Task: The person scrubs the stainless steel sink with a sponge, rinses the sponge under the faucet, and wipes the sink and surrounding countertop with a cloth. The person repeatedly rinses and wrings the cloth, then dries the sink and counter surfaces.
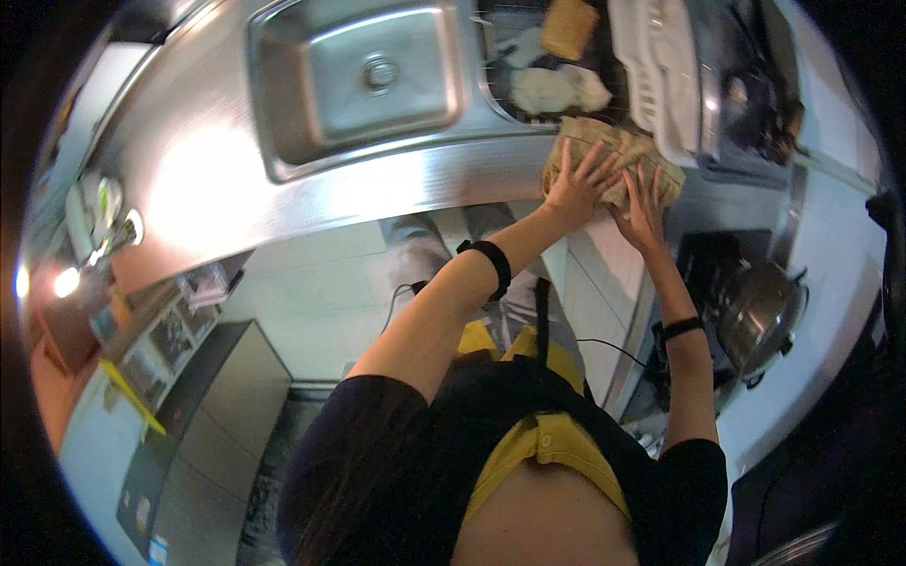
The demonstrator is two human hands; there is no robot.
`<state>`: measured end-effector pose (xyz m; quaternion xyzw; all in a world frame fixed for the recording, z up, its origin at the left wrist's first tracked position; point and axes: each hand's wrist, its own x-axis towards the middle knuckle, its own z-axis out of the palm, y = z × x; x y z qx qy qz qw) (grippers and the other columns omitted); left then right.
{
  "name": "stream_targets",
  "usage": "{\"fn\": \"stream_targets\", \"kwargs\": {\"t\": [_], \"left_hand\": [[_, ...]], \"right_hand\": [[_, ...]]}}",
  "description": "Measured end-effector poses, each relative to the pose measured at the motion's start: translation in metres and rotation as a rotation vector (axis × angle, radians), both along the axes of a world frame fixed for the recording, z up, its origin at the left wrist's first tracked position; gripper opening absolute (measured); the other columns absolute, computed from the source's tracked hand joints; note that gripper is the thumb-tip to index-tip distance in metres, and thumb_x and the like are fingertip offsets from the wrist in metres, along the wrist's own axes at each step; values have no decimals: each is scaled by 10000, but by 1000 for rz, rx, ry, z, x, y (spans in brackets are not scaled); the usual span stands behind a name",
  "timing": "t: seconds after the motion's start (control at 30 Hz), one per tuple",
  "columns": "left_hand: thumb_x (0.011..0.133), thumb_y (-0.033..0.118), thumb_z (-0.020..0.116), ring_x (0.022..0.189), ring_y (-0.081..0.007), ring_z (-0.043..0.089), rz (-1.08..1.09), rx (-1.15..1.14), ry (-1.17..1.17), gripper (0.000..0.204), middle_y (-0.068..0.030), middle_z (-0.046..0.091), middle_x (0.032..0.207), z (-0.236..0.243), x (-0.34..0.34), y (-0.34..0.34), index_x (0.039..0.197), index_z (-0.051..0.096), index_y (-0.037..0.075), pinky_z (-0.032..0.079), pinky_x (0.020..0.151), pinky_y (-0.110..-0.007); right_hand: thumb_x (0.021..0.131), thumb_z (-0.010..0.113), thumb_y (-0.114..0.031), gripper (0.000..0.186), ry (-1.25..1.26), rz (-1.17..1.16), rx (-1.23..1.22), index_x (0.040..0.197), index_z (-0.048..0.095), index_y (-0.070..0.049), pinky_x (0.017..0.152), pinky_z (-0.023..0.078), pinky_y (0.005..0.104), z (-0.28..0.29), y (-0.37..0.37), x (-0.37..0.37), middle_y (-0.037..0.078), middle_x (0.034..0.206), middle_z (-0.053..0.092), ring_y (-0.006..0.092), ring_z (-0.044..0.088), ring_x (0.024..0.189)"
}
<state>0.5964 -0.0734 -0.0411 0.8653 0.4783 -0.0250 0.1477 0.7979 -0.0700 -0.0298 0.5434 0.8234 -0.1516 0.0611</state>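
Observation:
A tan, folded cloth (630, 148) lies bunched at the right end of the steel counter, by its front edge. My left hand (578, 191) rests on the left part of the cloth, fingers spread and stretched out. Beside it, my right hand (642, 212) lies on the front and right part, its fingers long and apart. Both palms face the cloth and press against it; neither hand's fingers wrap round it. The underside of the cloth is hidden.
A steel sink (359, 123) is set in the counter to the left. Behind the cloth stands a dark rack (491, 80) with a pale cloth (557, 90) and a yellow-brown sponge-like block (569, 28). A white plastic rack (651, 75) adjoins it. A lidded pot (755, 316) sits on the stove at right.

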Motion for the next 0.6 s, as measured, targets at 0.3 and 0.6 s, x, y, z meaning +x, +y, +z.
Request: {"fn": "stream_targets", "kwargs": {"t": [0.3,0.6], "left_hand": [[871,554,536,1487,-322,89,170,-16,-7,768,-30,178,1608,21,-255,-108,1527,268,261,107,1097,-732],[846,352,657,1486,-366,74,528,-99,-47,797,-94,176,1605,34,-544,-228,1526,273,194,16,1114,-697]], "right_hand": [[909,520,-564,738,67,443,0,1531,267,-260,1109,-24,702,0,-51,-229,100,1601,169,430,24,1468],[879,545,-566,722,221,739,-80,1513,283,-339,1136,-5,680,16,-95,-554,27,1611,164,371,49,1481]]}}
